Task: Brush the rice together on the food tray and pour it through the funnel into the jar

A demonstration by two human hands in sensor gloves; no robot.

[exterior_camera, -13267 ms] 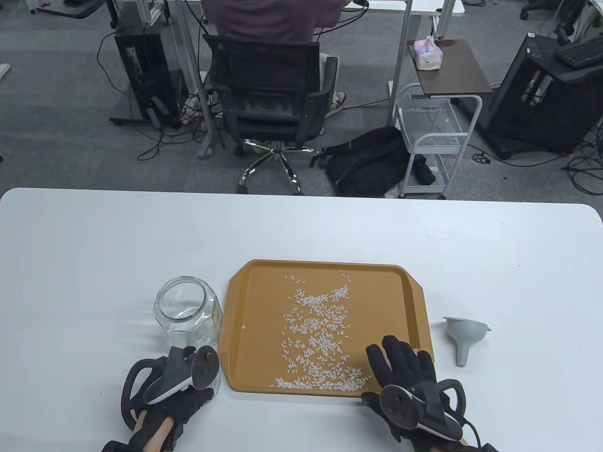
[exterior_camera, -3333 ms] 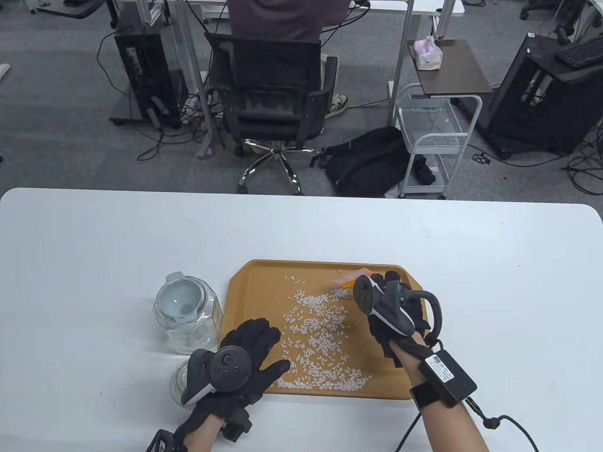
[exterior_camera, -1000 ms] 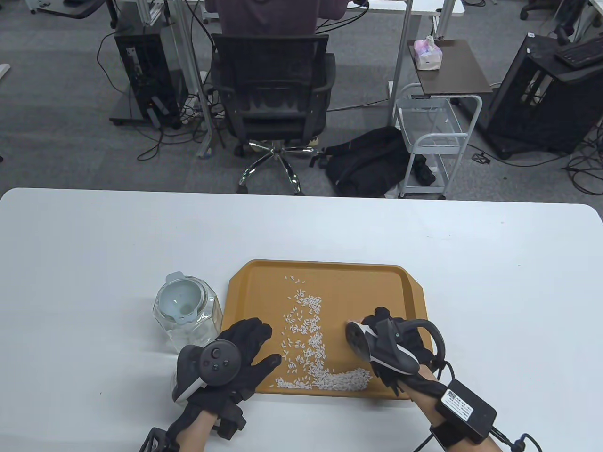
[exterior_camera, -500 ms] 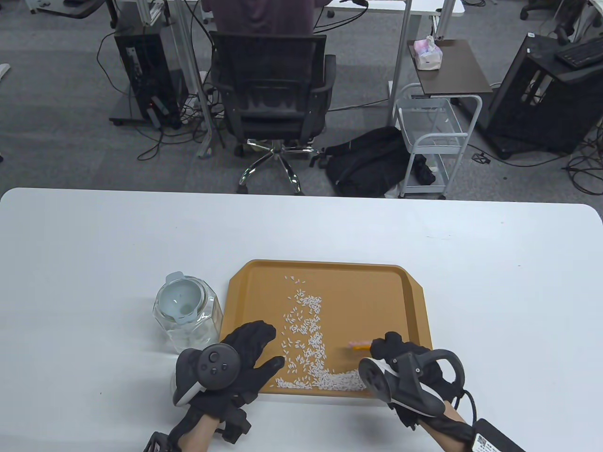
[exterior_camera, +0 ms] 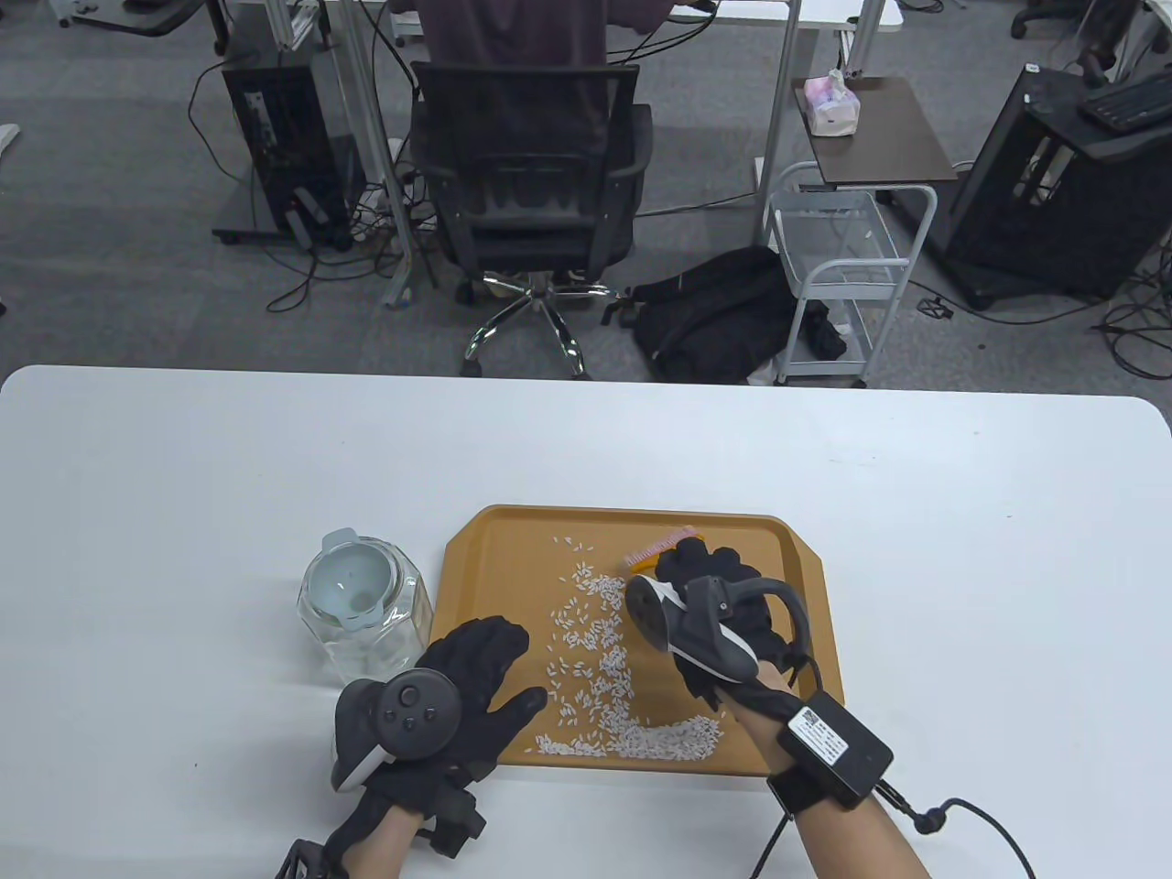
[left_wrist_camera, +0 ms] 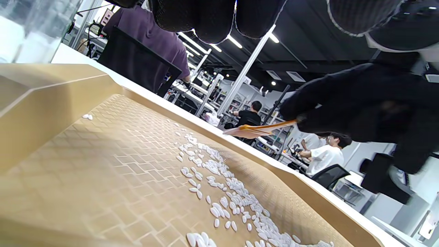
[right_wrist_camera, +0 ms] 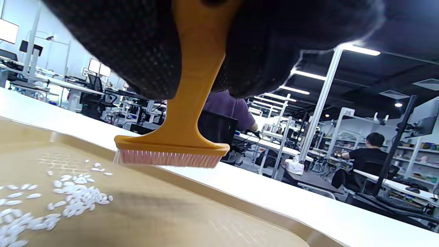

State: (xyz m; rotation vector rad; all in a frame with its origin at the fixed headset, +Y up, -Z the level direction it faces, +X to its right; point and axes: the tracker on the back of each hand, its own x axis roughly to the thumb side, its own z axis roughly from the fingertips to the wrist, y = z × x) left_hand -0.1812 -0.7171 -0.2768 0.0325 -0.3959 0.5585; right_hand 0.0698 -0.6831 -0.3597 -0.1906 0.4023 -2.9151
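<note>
White rice (exterior_camera: 595, 655) lies in a strip down the middle of the orange food tray (exterior_camera: 513, 549), with a heap (exterior_camera: 664, 737) along its near rim. My right hand (exterior_camera: 710, 586) grips the orange handle of a small pink-bristled brush (exterior_camera: 661, 548) and holds it just above the tray's far half, bristles (right_wrist_camera: 166, 158) clear of the grains. My left hand (exterior_camera: 481, 682) rests flat on the tray's near left corner, fingers straight. Left of the tray stands the glass jar (exterior_camera: 366, 609) with the grey funnel (exterior_camera: 348, 586) seated in its mouth.
A small glass lid (exterior_camera: 343, 732) lies on the table partly under my left hand's tracker. A cable runs from my right wrist pack (exterior_camera: 838, 742) off the table's near edge. Beyond the far edge sit a person in an office chair (exterior_camera: 531, 192) and a white cart (exterior_camera: 847, 275).
My right hand swept the brush down the tray's right side, pushing rice into the near heap, then lifted and carried the brush back toward the far rim. The left hand stayed put.
</note>
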